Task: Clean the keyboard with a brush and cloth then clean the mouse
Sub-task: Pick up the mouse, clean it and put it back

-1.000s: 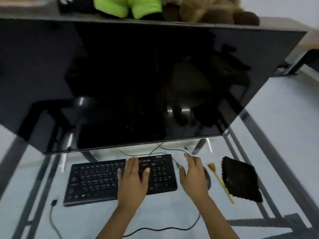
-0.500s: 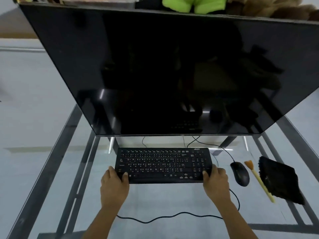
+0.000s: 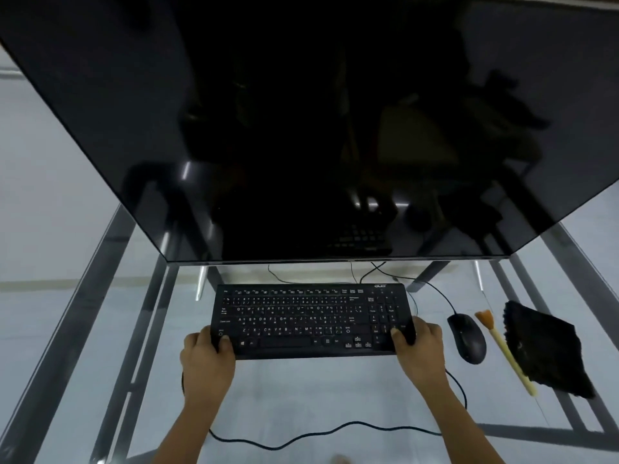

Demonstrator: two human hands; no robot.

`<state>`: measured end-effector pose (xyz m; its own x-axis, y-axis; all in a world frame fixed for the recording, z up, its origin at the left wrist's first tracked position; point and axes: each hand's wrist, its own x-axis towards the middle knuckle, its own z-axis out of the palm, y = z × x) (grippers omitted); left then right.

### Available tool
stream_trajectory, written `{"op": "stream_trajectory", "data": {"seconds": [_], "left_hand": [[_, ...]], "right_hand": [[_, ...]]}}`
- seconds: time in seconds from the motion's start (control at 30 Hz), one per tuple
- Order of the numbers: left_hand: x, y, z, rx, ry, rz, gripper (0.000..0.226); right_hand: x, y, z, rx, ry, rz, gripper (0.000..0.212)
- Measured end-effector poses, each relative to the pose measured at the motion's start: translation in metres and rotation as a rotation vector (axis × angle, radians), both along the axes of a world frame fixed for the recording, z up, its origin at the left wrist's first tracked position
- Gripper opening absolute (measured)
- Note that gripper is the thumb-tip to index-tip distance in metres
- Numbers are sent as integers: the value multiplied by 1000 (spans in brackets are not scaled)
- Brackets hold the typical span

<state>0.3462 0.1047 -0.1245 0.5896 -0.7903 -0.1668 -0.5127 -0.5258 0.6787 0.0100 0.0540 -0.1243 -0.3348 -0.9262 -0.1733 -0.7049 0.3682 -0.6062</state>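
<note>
A black keyboard [image 3: 311, 319] lies flat on the glass desk under the monitor. My left hand [image 3: 206, 354] grips its near left corner, thumb on top. My right hand [image 3: 420, 346] grips its near right corner the same way. To the right sits a black wired mouse [image 3: 467, 338]. Beside the mouse lies a brush [image 3: 505, 351] with a pale yellow handle and orange bristles pointing away from me. A dark folded cloth [image 3: 546, 351] lies just right of the brush, touching its handle.
A large dark monitor [image 3: 301, 128] overhangs the back of the glass desk [image 3: 301, 393]. A black cable [image 3: 301, 437] snakes across the glass near me. Metal frame bars [image 3: 67, 329] show under the glass at left and right.
A second ago both hands rested on the keyboard's right part and the mouse. They moved to the keyboard's two near corners and gripped it; since then the view has tilted downward.
</note>
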Motion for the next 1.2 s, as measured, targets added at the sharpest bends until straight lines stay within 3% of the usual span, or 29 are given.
{"op": "stream_trajectory", "data": {"seconds": [0.6,1.1,1.2], "left_hand": [[18,-71,5,-35,32,3,17],[14,-73,-6,14,-116,13,25],[12,-71,-8,78,-219,34,32]], "right_hand": [[22,-72,-3,-107,-61,60,35],[25,-77,-4,-126,-9,131,35],[15,-73,3,-69,47,192,46]]}}
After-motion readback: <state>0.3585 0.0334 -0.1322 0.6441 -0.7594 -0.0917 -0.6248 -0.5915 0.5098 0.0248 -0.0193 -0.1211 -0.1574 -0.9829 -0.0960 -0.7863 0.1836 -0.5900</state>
